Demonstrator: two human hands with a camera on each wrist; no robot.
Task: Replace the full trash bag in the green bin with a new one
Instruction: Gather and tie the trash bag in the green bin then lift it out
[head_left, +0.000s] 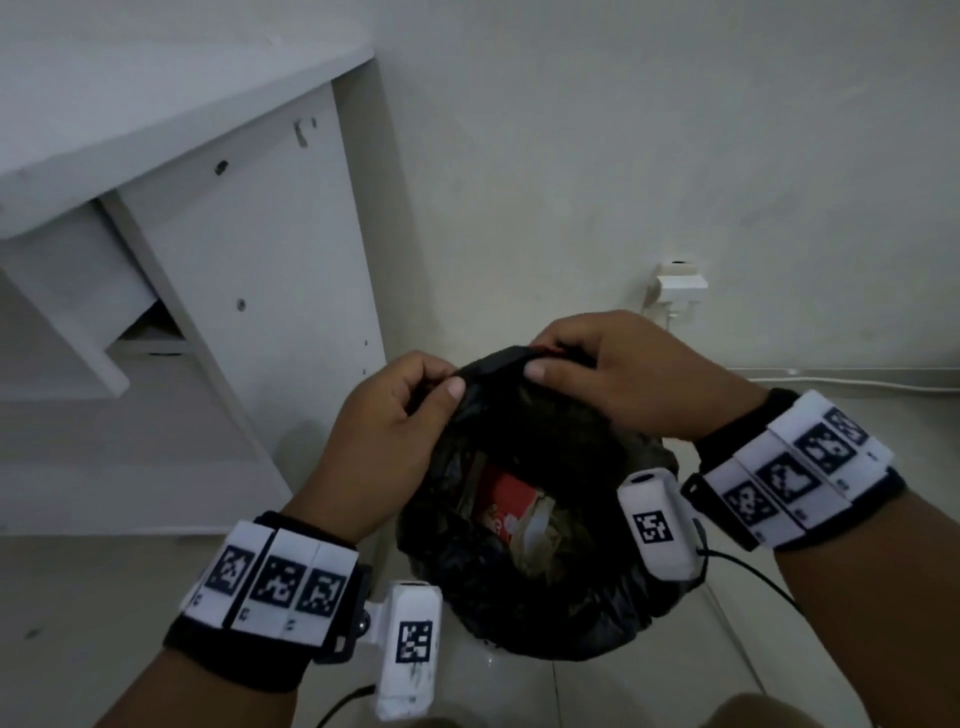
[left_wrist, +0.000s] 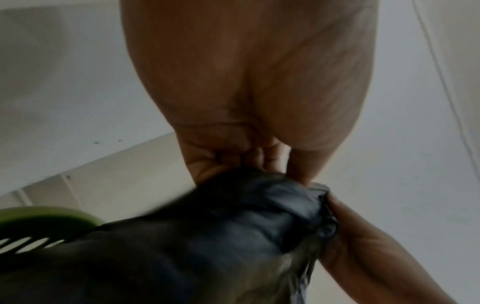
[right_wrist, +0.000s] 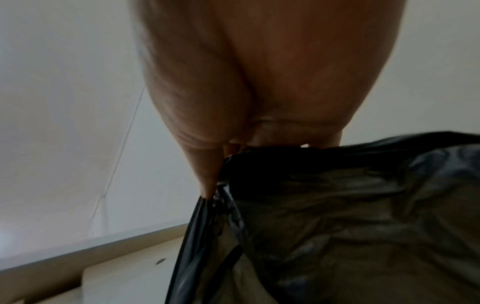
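Note:
A black trash bag (head_left: 524, 587) stands on the floor below me, its mouth open, with red and pale packaging (head_left: 506, 506) inside. My left hand (head_left: 415, 395) pinches the far rim of the black trash bag (left_wrist: 249, 216) from the left. My right hand (head_left: 576, 358) pinches the same rim just to the right, and the black trash bag (right_wrist: 350, 205) fills its wrist view. The bag covers the green bin in the head view. A strip of the green bin (left_wrist: 49, 220) rim with slotted wall shows at the lower left of the left wrist view.
A white desk (head_left: 171, 130) with a side panel stands to the left, close to the bag. A white wall plug (head_left: 675, 291) and cable (head_left: 852, 384) run along the wall behind. Pale floor tiles (head_left: 93, 597) surround the bag.

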